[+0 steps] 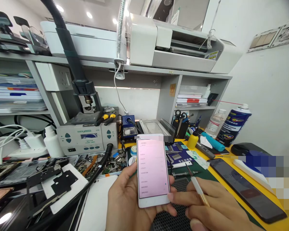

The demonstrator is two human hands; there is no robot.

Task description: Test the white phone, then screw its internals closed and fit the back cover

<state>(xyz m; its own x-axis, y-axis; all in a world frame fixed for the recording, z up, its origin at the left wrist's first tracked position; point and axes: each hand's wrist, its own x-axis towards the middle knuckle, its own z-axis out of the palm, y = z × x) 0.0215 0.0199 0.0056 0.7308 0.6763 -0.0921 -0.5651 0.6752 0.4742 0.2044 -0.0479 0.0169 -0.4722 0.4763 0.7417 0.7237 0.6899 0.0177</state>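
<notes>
A white smartphone (152,170) lies upright in my left hand (122,195), its lit pinkish screen showing a list of text lines too small to read. My left palm is behind it, with the thumb on its left edge and fingertips at the right. My right hand (219,202) grips a slim pointed tool (197,186) with a white and gold handle; its thin tip points up and away. The right index fingertip is at the phone's lower right corner. Beneath both hands is a black perforated pad (180,186), partly hidden.
A dark phone (248,189) lies at right. Behind it stand a spray can (233,125) and yellow bottle (193,140). At left are a soldering station (89,138), a tray of small parts (89,163), a black hose (93,176) and a metal frame (44,189).
</notes>
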